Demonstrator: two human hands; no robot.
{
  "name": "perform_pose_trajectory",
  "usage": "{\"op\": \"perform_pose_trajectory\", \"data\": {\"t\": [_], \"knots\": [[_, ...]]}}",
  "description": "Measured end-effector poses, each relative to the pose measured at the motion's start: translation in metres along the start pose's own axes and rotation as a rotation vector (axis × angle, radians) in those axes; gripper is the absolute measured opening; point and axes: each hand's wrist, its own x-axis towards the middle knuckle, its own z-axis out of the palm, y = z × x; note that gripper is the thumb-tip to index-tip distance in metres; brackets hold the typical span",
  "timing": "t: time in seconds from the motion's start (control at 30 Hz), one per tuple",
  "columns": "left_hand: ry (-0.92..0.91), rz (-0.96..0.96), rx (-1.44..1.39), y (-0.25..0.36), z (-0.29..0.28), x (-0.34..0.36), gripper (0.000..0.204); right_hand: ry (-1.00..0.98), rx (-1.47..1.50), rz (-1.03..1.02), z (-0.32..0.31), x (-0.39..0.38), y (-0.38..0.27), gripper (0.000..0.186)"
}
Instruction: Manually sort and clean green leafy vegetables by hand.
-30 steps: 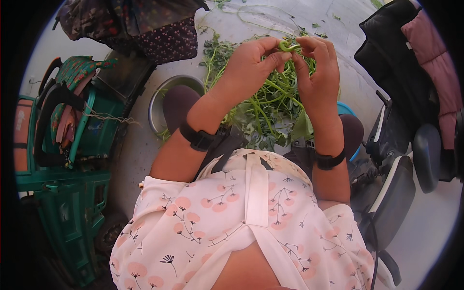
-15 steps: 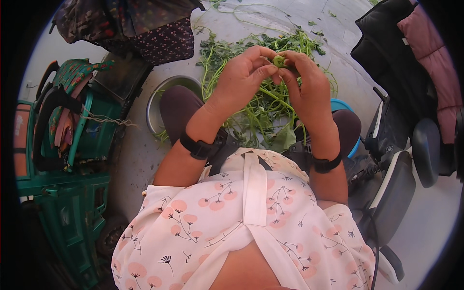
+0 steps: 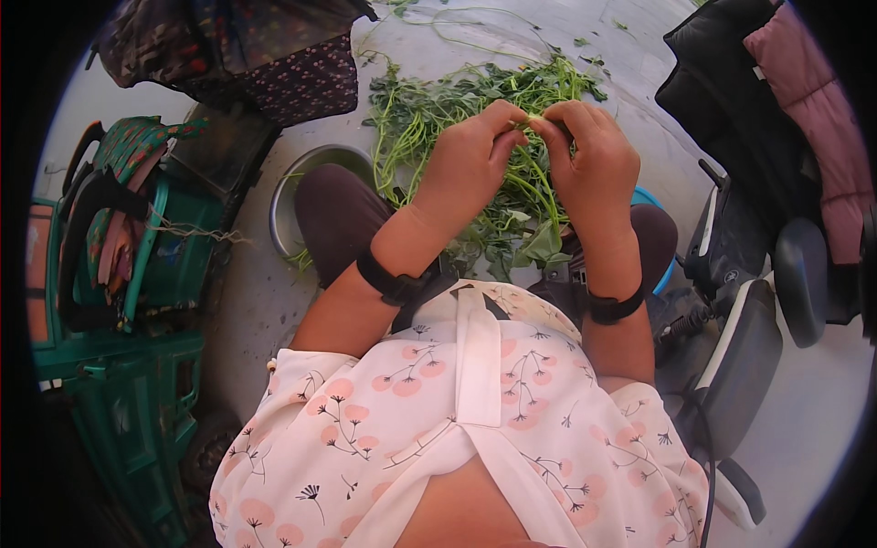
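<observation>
Above a heap of leafy green vines (image 3: 525, 183), my left hand (image 3: 468, 151) and my right hand (image 3: 592, 151) meet at the fingertips. Both thumbs and forefingers are pinched together around a small light-green piece of stem (image 3: 533, 120), mostly covered by the fingers. The heap lies on the grey floor just beyond my knees, a tangle of long pale stems and dark leaves. A dark band circles each wrist.
Beside my left knee stands a steel basin (image 3: 278, 212); a blue basin (image 3: 647, 197) shows past my right knee. A green cart (image 3: 137, 384) stands at the left, under a dark patterned cover (image 3: 301, 82). At right is a scooter (image 3: 744, 365) with a black and pink padded cover (image 3: 731, 110).
My hands have turned slightly, and the right has shifted a little to the right. The curled green piece, plainly visible before, is now mostly hidden between the fingertips.
</observation>
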Motion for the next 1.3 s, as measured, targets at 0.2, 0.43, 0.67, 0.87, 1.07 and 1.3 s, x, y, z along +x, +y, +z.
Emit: {"op": "perform_pose_trajectory", "data": {"t": [0.2,0.43,0.67,0.87,1.07,1.3], "knots": [[-0.042,0.041,0.015,0.002,0.001,0.0,0.014,0.004,-0.015,0.034,-0.002,0.001,0.011,0.012],[-0.058,0.057,0.176,0.001,-0.007,0.005,0.02,-0.131,-0.012,0.052,0.0,0.0,0.007,0.015],[0.015,0.128,0.412,0.001,-0.006,0.002,0.019,-0.232,-0.025,0.105,0.007,-0.005,-0.004,0.013],[-0.141,0.161,0.492,-0.004,-0.014,0.001,0.017,-0.288,-0.047,-0.058,-0.001,0.008,0.018,0.013],[-0.131,0.309,0.162,-0.01,-0.03,0.007,0.011,-0.566,0.371,0.007,-0.01,0.021,0.027,0.015],[-0.346,0.069,-0.449,-0.011,-0.046,0.003,0.015,-0.763,1.017,0.265,0.009,-0.006,0.041,0.026]]}}
